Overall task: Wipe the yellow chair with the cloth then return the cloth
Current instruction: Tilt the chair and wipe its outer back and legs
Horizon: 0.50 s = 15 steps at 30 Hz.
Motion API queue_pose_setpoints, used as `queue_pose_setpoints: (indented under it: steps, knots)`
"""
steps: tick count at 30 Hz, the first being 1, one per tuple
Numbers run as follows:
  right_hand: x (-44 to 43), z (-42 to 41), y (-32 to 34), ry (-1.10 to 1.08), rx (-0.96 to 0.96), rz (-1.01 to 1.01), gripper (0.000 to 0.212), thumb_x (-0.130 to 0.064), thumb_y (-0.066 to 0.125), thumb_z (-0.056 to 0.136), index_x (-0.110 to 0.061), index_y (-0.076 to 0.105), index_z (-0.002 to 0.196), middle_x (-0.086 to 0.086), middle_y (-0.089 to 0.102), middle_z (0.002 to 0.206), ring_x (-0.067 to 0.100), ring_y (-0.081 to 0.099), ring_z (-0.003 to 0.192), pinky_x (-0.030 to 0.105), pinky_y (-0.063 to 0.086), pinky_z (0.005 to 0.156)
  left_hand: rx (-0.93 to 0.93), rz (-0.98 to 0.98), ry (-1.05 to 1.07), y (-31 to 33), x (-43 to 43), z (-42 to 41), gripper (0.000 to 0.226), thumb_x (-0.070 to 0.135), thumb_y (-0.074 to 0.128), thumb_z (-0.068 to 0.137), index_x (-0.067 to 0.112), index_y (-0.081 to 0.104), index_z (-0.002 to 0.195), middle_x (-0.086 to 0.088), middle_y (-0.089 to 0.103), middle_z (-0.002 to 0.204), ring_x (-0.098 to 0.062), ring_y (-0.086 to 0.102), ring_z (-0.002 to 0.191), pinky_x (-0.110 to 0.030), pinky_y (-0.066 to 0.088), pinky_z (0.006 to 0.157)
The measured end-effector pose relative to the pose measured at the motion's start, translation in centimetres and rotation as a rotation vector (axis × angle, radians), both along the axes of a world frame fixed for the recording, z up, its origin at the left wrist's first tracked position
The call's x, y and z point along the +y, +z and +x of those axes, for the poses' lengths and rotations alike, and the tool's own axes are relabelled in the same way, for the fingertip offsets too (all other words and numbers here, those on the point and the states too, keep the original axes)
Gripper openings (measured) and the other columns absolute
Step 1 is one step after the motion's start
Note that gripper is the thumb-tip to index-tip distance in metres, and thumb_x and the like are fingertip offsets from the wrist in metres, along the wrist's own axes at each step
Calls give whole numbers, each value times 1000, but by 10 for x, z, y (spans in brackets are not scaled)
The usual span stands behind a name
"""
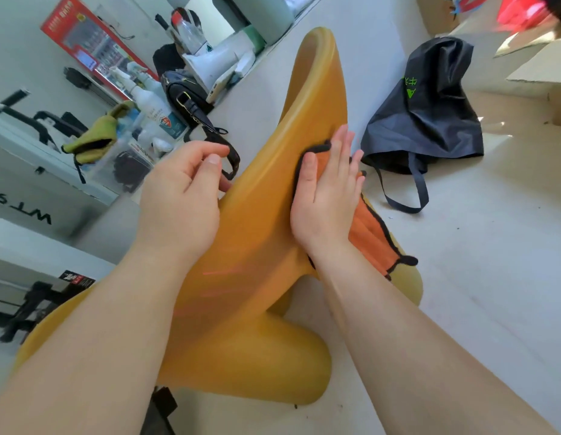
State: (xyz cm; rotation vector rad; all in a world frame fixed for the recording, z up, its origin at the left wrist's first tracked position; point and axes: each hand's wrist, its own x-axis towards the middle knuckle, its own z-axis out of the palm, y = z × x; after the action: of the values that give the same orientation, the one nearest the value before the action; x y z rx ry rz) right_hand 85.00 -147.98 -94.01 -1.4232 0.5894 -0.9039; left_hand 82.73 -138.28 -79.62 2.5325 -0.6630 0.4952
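The right hand (326, 199), fingers spread flat, presses a black-edged orange cloth (370, 233) onto the yellow plastic chair (257, 215); at nine o'clock, the left hand (182, 196) grips its rim.

This looks like an informal workroom or office corner. On the pale glossy floor (480, 277) lie flattened cardboard boxes (536, 67) and a black fabric bag (430, 114). Spray bottles (150, 102) and a black handbag (182, 92) crowd the wall under a red-framed poster (94, 48).

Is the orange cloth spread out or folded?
Folded: the cloth shows pleated layers below the right hand pressing it on the yellow chair.
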Motion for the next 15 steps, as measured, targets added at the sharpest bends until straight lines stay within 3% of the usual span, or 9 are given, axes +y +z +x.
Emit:
queue_pose_setpoints:
  steps: [5,7,10,13,15]
  knots:
    - [50,-14,13,-30,-124,-14,76,-60,14,98,-23,-2,162,-3,-9,171,19,-17,156,46,-14,124,-54,-143,-35,5,5,3,24,27,46,100,26,70,104,5,67,77,-10,62,62,-26,50,62]
    - [70,-20,11,15,-153,-52,80,-63,17,96,-24,-8,161,-3,-16,169,19,-23,154,46,-17,123,-115,-161,-74,4,10,1,23,30,49,95,24,71,100,7,66,76,-13,64,68,-32,55,66]
    - [93,-29,5,43,-145,-89,83,-66,19,95,-24,-12,159,-5,-24,166,18,-26,153,49,-15,123,-128,-45,-127,5,35,-16,24,34,49,95,27,70,104,13,65,81,-8,61,76,-37,53,79]
    - [108,-30,9,25,-136,-41,84,-67,17,94,-24,-13,159,-10,-27,163,17,-25,153,49,-12,124,-163,149,-140,5,79,-35,24,33,49,99,29,66,115,21,58,89,-1,54,82,-29,44,78]
    - [120,-30,14,18,-150,31,83,-66,17,93,-25,-14,159,-7,-26,165,17,-25,153,47,-11,124,-227,220,-136,2,108,-39,31,38,44,98,29,64,121,15,59,95,-4,51,83,-29,42,78]
